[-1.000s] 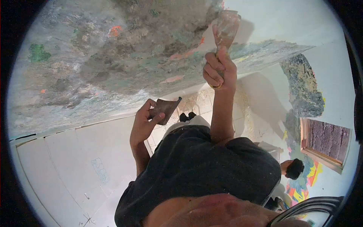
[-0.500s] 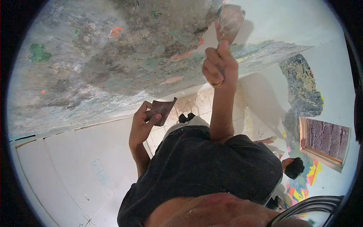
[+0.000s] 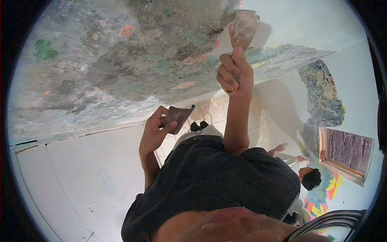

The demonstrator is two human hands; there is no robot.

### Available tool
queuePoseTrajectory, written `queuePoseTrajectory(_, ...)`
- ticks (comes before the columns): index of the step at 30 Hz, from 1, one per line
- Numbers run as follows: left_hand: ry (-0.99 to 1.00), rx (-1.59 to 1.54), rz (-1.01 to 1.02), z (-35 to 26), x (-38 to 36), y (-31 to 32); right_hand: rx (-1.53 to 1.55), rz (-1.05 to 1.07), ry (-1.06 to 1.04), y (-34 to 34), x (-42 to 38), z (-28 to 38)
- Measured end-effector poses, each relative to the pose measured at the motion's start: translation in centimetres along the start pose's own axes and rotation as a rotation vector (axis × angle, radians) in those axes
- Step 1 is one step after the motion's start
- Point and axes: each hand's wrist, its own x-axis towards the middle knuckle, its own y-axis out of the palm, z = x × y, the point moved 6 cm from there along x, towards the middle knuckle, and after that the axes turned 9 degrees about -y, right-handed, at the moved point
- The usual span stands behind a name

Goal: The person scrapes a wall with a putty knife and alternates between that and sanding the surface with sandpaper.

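My right hand is raised and closed round the handle of a putty knife. The wide, smeared blade points up and lies over the pale wall surface, beside the edge of the mottled patch. Lower and to the left, my left hand grips a flat brown rectangular plate with a dark curled edge, thumb on its face and fingers behind. The wall in front of me is mottled grey and brown with green and orange specks.
Another person works at the right, an arm stretched out, near a wooden-framed window. Peeled, multicoloured paint covers part of that side wall. A black cable bundle hangs at lower right. A tiled floor lies below.
The putty knife and my right hand have shifted slightly down in view. My left hand with the brown plate has moved a little right. The other person's hands have moved.
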Motion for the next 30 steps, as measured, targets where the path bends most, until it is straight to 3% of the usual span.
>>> queuePoseTrajectory(7, 0.046, 0.018, -0.034, -0.3, -0.4, -0.1, 0.041, -0.063, 0.006, 0.2, -0.3, -0.1)
queuePoseTrajectory(13, -0.002, 0.06, 0.011, -0.5, -0.8, 0.6, 0.048, 0.025, 0.022, 1.0, -0.2, 0.3)
queuePoseTrajectory(19, 0.052, 0.041, 0.014, -0.6, -1.3, 0.8, -0.059, -0.094, 0.003, -0.1, -0.8, -0.4)
queuePoseTrajectory(22, 0.026, 0.033, 0.011, 0.1, -1.2, 0.4, 0.034, 0.022, 0.028, 1.0, -0.2, 0.4)
queuePoseTrajectory(25, -0.011, 0.054, 0.011, 0.1, -1.5, 0.2, -0.126, -0.073, 0.003, 0.0, -0.8, -0.1)
queuePoseTrajectory(30, 0.028, -0.012, -0.011, 0.0, -1.6, 0.0, -0.137, -0.074, -0.04, 0.2, 0.1, 0.5)
